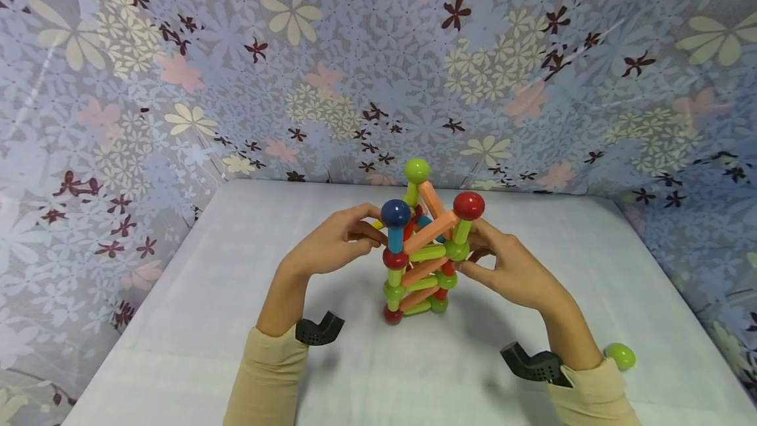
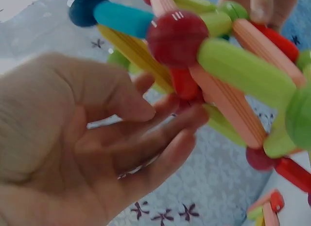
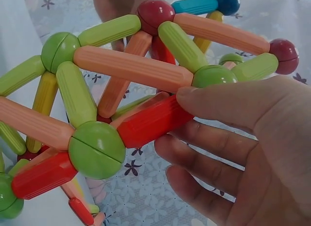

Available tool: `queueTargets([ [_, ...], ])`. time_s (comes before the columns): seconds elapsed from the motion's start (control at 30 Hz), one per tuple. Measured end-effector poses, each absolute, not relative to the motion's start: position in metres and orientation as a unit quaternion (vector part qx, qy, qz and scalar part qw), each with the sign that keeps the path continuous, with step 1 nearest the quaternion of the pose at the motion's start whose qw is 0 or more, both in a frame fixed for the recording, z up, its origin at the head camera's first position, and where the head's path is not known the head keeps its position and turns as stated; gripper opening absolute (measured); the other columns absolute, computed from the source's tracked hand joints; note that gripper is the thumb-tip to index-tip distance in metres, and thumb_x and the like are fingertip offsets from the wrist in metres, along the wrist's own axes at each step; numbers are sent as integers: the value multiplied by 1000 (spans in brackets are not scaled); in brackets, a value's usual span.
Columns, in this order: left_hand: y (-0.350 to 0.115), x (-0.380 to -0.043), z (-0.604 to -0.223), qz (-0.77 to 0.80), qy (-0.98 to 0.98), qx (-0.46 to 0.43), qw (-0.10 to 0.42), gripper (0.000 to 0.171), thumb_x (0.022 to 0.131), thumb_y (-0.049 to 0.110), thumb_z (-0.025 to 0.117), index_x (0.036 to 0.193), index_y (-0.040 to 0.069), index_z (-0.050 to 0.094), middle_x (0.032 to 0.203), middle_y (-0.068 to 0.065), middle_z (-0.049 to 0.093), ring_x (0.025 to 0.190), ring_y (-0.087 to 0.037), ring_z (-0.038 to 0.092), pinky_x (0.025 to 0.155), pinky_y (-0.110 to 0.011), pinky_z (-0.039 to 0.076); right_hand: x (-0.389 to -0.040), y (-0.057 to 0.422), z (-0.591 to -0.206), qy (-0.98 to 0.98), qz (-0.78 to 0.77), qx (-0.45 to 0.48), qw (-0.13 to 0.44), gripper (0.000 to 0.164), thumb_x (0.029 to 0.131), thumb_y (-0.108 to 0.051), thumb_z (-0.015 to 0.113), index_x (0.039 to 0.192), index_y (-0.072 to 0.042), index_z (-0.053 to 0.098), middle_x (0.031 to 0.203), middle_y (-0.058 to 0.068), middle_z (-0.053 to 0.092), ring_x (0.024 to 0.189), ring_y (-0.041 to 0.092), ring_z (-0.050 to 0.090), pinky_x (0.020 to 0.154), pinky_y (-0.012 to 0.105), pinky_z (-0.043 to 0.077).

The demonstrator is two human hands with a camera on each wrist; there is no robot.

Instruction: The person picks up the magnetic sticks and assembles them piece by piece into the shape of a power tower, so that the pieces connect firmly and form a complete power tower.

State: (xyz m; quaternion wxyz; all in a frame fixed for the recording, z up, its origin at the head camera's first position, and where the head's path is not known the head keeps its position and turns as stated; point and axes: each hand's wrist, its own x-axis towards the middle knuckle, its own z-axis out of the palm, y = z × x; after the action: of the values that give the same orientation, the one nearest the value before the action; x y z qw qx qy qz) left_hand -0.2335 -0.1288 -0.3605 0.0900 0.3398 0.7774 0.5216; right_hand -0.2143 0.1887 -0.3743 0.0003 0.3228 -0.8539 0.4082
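A tower of magnetic rods and balls (image 1: pixel 424 254) stands on the white table, built of green, orange, red, blue and yellow pieces. On its top corners sit a dark blue ball (image 1: pixel 395 213), a red ball (image 1: pixel 469 205) and a green ball (image 1: pixel 416 170). My right hand (image 1: pixel 511 265) pinches a red rod (image 3: pixel 155 121) beside a green ball (image 3: pixel 214 76), thumb on the near side and fingers behind. At the tower's left side, my left hand (image 1: pixel 334 238) has its fingers loosely bent, with fingertips by a red rod (image 2: pixel 184 84); whether they touch it is unclear.
A loose green ball (image 1: pixel 619 355) lies on the white tabletop (image 1: pixel 201 321) by the right sleeve. Each wrist wears a black camera, one at the left cuff (image 1: pixel 319 329). Flowered cloth (image 1: pixel 378 71) hangs behind the table and along its sides.
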Motion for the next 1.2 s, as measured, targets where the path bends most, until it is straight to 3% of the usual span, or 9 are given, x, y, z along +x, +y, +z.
queueTargets([
  [0.13,-128,-241,-368,546,788,282,43,27,97,8,55,124,12,56,118,-4,62,105,-15,61,85,-35,51,-215,188,-374,-854,412,318,-8,49,87,-10,71,128,-21,46,108,-6,63,90,10,61,80,38,52],
  [0.27,-124,-245,-371,572,776,265,-1,31,100,17,53,130,14,55,128,0,56,114,-17,56,91,-37,48,-217,190,-375,-850,419,320,-23,43,88,-13,71,125,-18,49,109,-4,62,91,11,62,82,40,51],
  [0.43,-123,-265,-402,441,876,177,-86,35,96,17,56,131,13,57,130,-3,57,118,-24,53,94,-42,45,-222,190,-381,-843,417,334,-64,37,89,-18,71,122,-19,56,108,-6,63,92,13,61,83,38,50],
  [0.6,-125,-291,-458,287,949,123,-50,44,90,12,61,133,11,56,139,-9,51,127,-29,46,104,-45,37,-225,189,-385,-839,420,335,-87,34,87,-17,73,119,-18,61,106,-7,65,93,13,62,83,36,51],
  [0.7,-125,-298,-483,230,965,120,-48,43,87,12,62,130,13,59,131,-7,57,118,-29,53,98,-44,42,-224,187,-386,-830,430,340,-102,33,86,-19,74,117,-18,63,105,-6,66,91,15,63,81,39,51],
  [0.8,-123,-299,-492,212,968,112,-80,35,85,12,67,120,12,65,110,-7,65,97,-27,58,83,-42,50,-222,186,-385,-822,434,351,-114,31,86,-22,75,115,-19,64,104,-6,66,90,16,62,81,41,51],
  [0.97,-123,-297,-485,237,963,97,-83,27,83,10,69,109,10,66,92,-6,64,80,-20,57,72,-35,51,-220,185,-382,-825,426,352,-118,30,86,-24,75,113,-19,63,103,-7,65,92,15,62,81,35,51],
  [1.1,-127,-287,-450,374,920,99,-56,32,86,13,66,117,11,64,95,-6,64,78,-19,59,67,-33,51,-220,185,-383,-825,423,355,-122,28,86,-24,74,112,-18,63,103,-7,65,93,14,61,82,34,51],
  [1.2,-129,-272,-406,545,829,118,-46,36,91,16,61,126,13,60,99,-11,63,78,-25,59,67,-35,51,-220,184,-383,-822,424,361,-122,28,87,-25,74,112,-19,63,104,-8,65,95,14,60,83,37,51],
])
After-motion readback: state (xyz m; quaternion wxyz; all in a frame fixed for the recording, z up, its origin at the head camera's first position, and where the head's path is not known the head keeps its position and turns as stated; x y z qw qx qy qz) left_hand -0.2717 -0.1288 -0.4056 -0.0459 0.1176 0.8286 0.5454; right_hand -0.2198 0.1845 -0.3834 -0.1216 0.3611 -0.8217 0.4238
